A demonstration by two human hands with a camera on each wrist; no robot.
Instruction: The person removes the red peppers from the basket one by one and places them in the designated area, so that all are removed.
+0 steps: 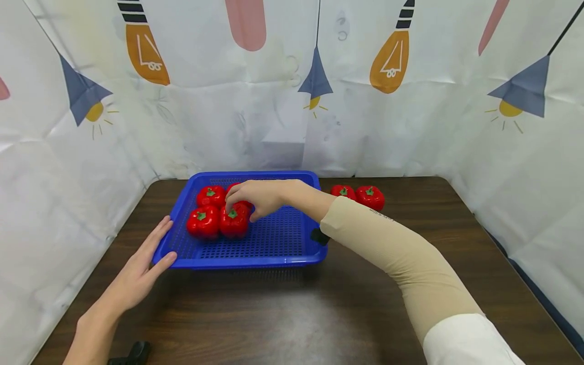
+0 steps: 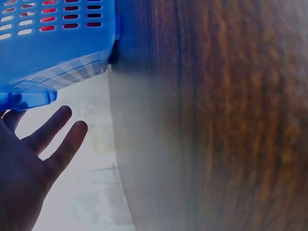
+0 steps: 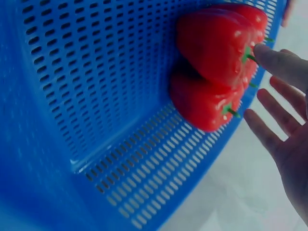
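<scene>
Several red bell peppers with green stems stand in the left part of a blue perforated plastic basket (image 1: 274, 262). My right hand (image 1: 260, 196) is over them, fingers bent loosely above the near-right bell pepper (image 1: 234, 223). In the right wrist view, the thumb of the right hand (image 3: 293, 139) is right at a pepper's stem, and the other fingers are spread. The left hand (image 1: 139, 274) rests at the basket's front-left corner, thumb by the front rim. From the left wrist view, the fingers of the left hand (image 2: 29, 163) stretch out straight beside the rim.
Two more bell peppers, one of them a red bell pepper (image 1: 370, 197), lie on the dark wooden table (image 1: 283, 324) right of the basket, partly behind the right forearm. A small black object (image 1: 132, 355) lies at the near left. A patterned white cloth (image 1: 255, 132) hangs around the table.
</scene>
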